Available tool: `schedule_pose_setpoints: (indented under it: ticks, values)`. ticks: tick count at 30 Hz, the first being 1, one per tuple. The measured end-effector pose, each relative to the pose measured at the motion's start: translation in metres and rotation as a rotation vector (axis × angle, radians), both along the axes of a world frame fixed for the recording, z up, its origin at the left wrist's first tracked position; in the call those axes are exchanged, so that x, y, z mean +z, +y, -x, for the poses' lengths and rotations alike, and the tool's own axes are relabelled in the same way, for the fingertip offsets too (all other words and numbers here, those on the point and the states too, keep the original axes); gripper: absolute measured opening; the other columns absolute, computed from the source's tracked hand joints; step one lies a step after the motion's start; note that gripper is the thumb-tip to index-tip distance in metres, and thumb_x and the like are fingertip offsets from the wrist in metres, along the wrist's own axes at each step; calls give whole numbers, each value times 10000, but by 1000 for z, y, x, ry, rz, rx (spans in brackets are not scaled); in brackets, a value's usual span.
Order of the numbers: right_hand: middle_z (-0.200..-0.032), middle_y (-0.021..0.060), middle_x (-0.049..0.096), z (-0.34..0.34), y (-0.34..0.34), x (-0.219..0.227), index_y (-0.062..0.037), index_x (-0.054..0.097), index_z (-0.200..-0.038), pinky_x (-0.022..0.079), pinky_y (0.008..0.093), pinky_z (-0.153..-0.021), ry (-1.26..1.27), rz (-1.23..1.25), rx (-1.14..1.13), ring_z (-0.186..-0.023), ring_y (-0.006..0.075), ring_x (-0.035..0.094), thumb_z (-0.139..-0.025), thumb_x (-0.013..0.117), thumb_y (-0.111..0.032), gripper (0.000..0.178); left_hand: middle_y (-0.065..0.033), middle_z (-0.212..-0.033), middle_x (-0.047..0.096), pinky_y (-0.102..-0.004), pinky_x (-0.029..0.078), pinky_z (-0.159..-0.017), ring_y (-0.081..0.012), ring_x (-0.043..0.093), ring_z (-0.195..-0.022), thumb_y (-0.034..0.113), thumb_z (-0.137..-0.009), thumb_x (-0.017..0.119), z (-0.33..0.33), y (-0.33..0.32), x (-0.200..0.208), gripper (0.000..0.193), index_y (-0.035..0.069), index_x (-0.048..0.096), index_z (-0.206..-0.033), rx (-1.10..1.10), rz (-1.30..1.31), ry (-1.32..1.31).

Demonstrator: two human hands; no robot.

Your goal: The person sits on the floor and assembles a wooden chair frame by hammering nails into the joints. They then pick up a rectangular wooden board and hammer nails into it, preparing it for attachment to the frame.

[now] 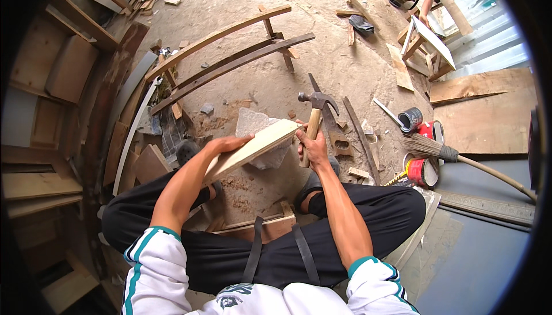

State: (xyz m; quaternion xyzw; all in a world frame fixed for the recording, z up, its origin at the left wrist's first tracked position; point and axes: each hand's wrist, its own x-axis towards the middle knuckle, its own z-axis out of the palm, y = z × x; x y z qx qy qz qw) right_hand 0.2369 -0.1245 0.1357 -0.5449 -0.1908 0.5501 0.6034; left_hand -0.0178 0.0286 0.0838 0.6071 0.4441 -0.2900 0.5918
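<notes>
A pale wooden board point(253, 150) lies slanted between my hands, above a flat grey stone point(248, 121) on the ground. My left hand point(231, 143) is closed on the board's left edge, partway along it. My right hand point(313, 150) grips the wooden handle of a claw hammer point(314, 120), its metal head up and away from me. The fingertips of that hand are beside the board's far end, where a small thin dark thing shows, too small to name. Beyond the hammer, a handsaw point(340, 144) rests on the ground.
A wooden frame point(230, 56) lies ahead. Paint cans point(422, 172) and a straw broom point(425, 146) are on the right. Wooden panels point(72, 70) stand along the left. At far right, another person's hand point(424, 18) touches a white-topped stool point(434, 42).
</notes>
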Motion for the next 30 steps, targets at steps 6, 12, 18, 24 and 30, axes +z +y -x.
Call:
schedule_pose_setpoints:
  ticks: [6,12,18,24,30]
  values:
    - [-987,77,644,15,12,-10,-78,448,-1106,440,255,-357,-53,46,-96,-466,102,543,-889,759,-240,412,-262,-1120,684,-465,502,-911,-383,664,-1063,908,-779,357,-18,16,34,1059,-34,714,-1106,-207,-587,282]
    - [-1177,128,641,22,28,-2,1,466,-1179,438,263,-338,-158,120,-141,-428,114,533,-880,757,-288,508,-236,-877,714,-465,535,-778,-385,697,-881,843,-795,464,-35,-2,104,924,-18,743,-982,-121,-605,99]
    - [-877,102,649,29,38,18,9,542,-1059,446,270,-344,-312,197,-127,-428,127,559,-882,751,-322,429,-198,-855,715,-488,539,-755,-380,698,-821,493,-860,667,-11,-37,92,461,112,690,-1119,-139,-1031,-138]
    - [-677,43,589,15,14,48,-17,560,-973,430,281,-341,-534,238,-70,-424,114,556,-910,719,-324,351,-190,-732,678,-493,533,-641,-390,676,-707,363,-850,697,1,-24,75,289,85,688,-928,-208,-1168,-205]
    - [-626,20,532,2,-11,72,-15,531,-995,403,272,-323,-453,129,-133,-400,102,522,-941,679,-290,316,-201,-691,662,-483,539,-630,-384,680,-696,330,-813,734,-6,-26,69,280,60,673,-849,-237,-1233,-207]
